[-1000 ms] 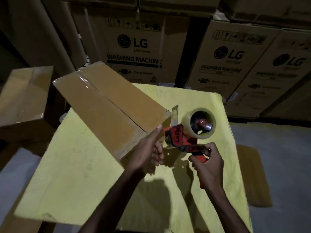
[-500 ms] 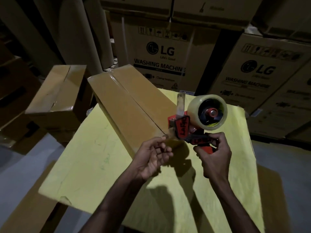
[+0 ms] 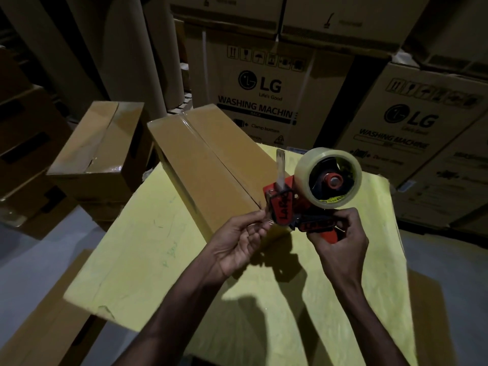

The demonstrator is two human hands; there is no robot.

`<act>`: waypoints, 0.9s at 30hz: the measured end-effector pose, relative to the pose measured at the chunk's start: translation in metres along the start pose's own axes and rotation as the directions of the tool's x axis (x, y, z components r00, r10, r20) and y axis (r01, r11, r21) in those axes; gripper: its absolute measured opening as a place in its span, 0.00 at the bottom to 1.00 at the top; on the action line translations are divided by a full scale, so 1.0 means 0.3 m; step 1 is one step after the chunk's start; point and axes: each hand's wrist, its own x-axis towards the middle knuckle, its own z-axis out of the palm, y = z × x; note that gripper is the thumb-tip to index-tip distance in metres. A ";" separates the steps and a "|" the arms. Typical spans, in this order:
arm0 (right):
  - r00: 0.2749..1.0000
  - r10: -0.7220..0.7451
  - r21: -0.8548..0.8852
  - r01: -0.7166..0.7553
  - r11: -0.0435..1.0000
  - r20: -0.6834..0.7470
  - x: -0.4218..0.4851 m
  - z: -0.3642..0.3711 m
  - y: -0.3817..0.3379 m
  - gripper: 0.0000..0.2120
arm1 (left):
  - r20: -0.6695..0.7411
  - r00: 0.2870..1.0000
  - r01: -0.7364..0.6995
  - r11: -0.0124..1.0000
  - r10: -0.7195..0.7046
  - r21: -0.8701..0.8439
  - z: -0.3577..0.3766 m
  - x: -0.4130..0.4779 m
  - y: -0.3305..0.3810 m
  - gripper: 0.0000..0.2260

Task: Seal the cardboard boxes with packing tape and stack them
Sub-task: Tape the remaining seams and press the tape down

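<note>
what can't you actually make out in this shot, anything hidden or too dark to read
Head view:
Near end of the cardboard box: hidden behind the left hand and tape dispenser.
Left fingertips: whether they pinch clear tape is too small to tell.
Dispenser handle: mostly covered by the right hand.
Fine print on the LG carton: dim and blurred.

The cardboard box (image 3: 206, 165) lies on the desk (image 3: 184, 273), along its far left part. The tape dispenser (image 3: 290, 207) is held above the desk, just right of the box's near end, with the right hand (image 3: 340, 239) on its handle and the left hand (image 3: 237, 241) at its front. A second box (image 3: 100, 143) stands left of the desk. Large cartons (image 3: 264, 88) are stacked behind the desk.
</note>
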 end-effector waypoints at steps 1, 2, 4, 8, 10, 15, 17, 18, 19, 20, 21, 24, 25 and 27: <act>1.000 0.005 0.012 -0.005 1.000 -0.003 0.004 0.003 0.000 0.21 | 0.005 1.000 0.004 1.000 -0.004 0.011 -0.006 -0.001 0.002 0.04; 1.000 0.009 0.024 -0.009 1.000 -0.005 0.007 0.007 0.000 0.21 | 0.012 1.000 0.009 1.000 -0.010 0.027 -0.012 -0.004 0.002 0.03; 1.000 0.008 0.057 -0.008 0.998 -0.006 0.017 0.011 -0.003 0.21 | 0.027 0.999 0.021 0.997 -0.023 0.069 -0.020 -0.009 0.001 0.06; 1.000 0.019 0.083 -0.020 0.996 0.016 0.040 0.022 -0.004 0.19 | 0.039 0.999 0.030 0.999 -0.031 0.041 -0.031 -0.017 0.006 0.06; 0.999 0.024 0.093 -0.028 0.995 0.045 0.047 0.032 -0.003 0.19 | 0.037 0.999 0.036 0.999 -0.037 0.003 -0.041 -0.016 0.011 0.07; 0.984 -0.017 0.111 -0.003 0.994 0.179 0.082 0.060 0.004 0.22 | 0.056 0.996 0.073 0.987 -0.066 -0.143 -0.086 -0.019 0.018 0.04; 0.965 -0.038 0.143 0.001 0.990 0.260 0.107 0.069 0.006 0.23 | 0.027 0.997 0.081 0.982 -0.078 -0.168 -0.114 -0.021 0.021 0.06; 0.953 -0.050 0.162 0.001 0.987 0.300 0.120 0.076 0.007 0.24 | 0.006 0.997 0.075 0.983 -0.076 -0.168 -0.121 -0.025 0.023 0.06; 0.940 -0.060 0.176 0.000 0.984 0.336 0.132 0.084 0.008 0.24 | -0.020 0.998 0.061 0.985 -0.065 -0.161 -0.132 -0.026 0.022 0.06; 0.927 -0.069 0.181 0.001 0.983 0.370 0.144 0.094 0.008 0.25 | -0.042 0.998 0.048 0.987 -0.055 -0.157 -0.139 -0.030 0.023 0.06; 0.913 -0.077 0.182 0.003 0.983 0.402 0.157 0.104 0.009 0.25 | -0.059 0.997 0.039 0.988 -0.049 -0.150 -0.146 -0.035 0.025 0.07; 0.871 -0.086 0.157 0.011 0.988 0.484 0.191 0.140 0.013 0.24 | -0.101 0.994 0.021 0.985 -0.038 -0.168 -0.183 -0.045 0.038 0.08; 0.861 -0.088 0.149 0.014 0.989 0.501 0.200 0.153 0.012 0.23 | -0.111 0.993 0.009 0.982 -0.031 -0.188 -0.197 -0.046 0.042 0.08; 0.849 -0.093 0.142 0.022 0.990 0.521 0.214 0.177 0.016 0.22 | -0.154 0.988 -0.028 0.982 -0.002 -0.189 -0.218 -0.054 0.049 0.06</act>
